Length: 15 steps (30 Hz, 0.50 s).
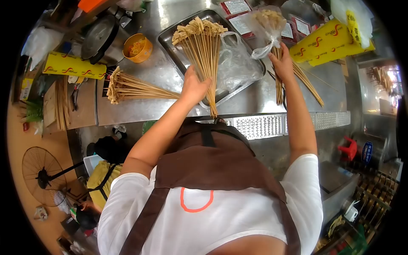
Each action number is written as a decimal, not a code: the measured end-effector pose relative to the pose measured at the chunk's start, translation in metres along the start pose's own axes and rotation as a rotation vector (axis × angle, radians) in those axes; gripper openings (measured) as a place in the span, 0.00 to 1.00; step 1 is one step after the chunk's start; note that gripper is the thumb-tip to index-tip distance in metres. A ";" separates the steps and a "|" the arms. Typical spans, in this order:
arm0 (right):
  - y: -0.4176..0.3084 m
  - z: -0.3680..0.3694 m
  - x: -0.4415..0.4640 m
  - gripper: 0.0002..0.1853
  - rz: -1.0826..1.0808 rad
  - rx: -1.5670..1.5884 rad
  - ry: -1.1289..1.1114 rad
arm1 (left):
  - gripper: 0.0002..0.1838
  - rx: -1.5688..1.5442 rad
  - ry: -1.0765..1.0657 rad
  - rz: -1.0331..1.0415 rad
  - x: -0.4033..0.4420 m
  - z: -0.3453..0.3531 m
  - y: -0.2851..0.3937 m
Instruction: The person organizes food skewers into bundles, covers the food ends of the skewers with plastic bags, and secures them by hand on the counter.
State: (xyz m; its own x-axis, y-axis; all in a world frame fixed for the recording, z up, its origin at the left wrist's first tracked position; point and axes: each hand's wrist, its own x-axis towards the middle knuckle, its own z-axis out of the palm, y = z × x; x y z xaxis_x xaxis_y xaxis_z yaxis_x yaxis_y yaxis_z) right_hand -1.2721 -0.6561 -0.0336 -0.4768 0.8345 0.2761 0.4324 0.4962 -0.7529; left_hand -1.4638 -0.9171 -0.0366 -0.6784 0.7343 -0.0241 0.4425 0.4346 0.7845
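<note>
On the near left of the steel counter (pixel 250 101), a left bundle (pixel 136 87) of skewers lies sideways, its loaded heads together at the left end and its bare sticks toward the middle, perhaps so that the stems stay within reach. Farther back stands an orange tub (pixel 138 48). At centre, the tray (pixel 170 47) bears a middle bundle (pixel 202 36), heads fanned at the far side and stems converging at the near edge. The left hand (pixel 196 86) has its fingers curved around these stems, thumb on the right, presumably to keep them gathered without pressing the food. Just right of it, a clear bag (pixel 238 70) lies crumpled in the tray. Farther right, the right hand (pixel 281 63) has its fingers closed around the sticks of a bagged bundle (pixel 270 26), just below the plastic covering its heads; this grip probably steadies it upright. Loose sticks (pixel 307 83) lie beyond.
</note>
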 end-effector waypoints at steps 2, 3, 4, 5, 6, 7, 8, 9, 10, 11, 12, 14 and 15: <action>0.007 0.002 0.000 0.33 -0.152 -0.302 0.099 | 0.43 -0.044 -0.082 -0.118 -0.001 -0.001 0.002; -0.007 0.003 -0.001 0.33 -0.306 -0.601 0.200 | 0.43 -0.044 -0.081 -0.118 -0.001 -0.001 0.006; -0.021 0.007 -0.010 0.33 -0.361 -0.529 0.125 | 0.42 0.004 -0.052 -0.070 -0.003 -0.001 0.010; -0.031 0.017 -0.020 0.33 -0.358 -0.528 0.118 | 0.40 0.052 -0.026 -0.026 -0.007 0.001 0.012; -0.039 0.027 -0.028 0.34 -0.369 -0.439 -0.041 | 0.40 0.053 -0.029 -0.030 -0.009 0.002 0.013; -0.044 0.035 -0.031 0.36 -0.380 -0.348 -0.197 | 0.39 0.052 -0.016 0.018 -0.010 0.003 0.014; -0.047 0.043 -0.032 0.36 -0.381 -0.348 -0.196 | 0.38 0.051 -0.001 0.069 -0.011 0.004 0.015; -0.046 0.053 -0.031 0.37 -0.299 -0.411 -0.142 | 0.38 0.051 0.003 0.070 -0.013 0.005 0.016; -0.045 0.061 -0.028 0.39 -0.217 -0.470 -0.086 | 0.35 0.071 0.023 0.127 -0.016 0.004 0.017; -0.041 0.069 -0.023 0.39 -0.224 -0.465 -0.077 | 0.33 0.093 0.046 0.188 -0.017 0.004 0.019; -0.037 0.078 -0.015 0.41 -0.225 -0.481 -0.056 | 0.32 0.076 0.053 0.198 -0.019 0.004 0.021; -0.030 0.095 -0.001 0.43 -0.236 -0.494 -0.023 | 0.31 0.020 0.031 0.214 -0.022 0.004 0.028; -0.029 0.104 0.004 0.40 -0.248 -0.494 -0.025 | 0.31 -0.040 -0.004 0.220 -0.024 0.004 0.030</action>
State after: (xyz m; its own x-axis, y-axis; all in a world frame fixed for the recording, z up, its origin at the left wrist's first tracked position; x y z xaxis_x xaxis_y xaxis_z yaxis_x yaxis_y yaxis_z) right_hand -1.3661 -0.6916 -0.0725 -0.6256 0.6752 0.3907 0.6093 0.7357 -0.2957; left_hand -1.4314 -0.9194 -0.0148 -0.5658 0.8111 0.1480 0.5562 0.2430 0.7948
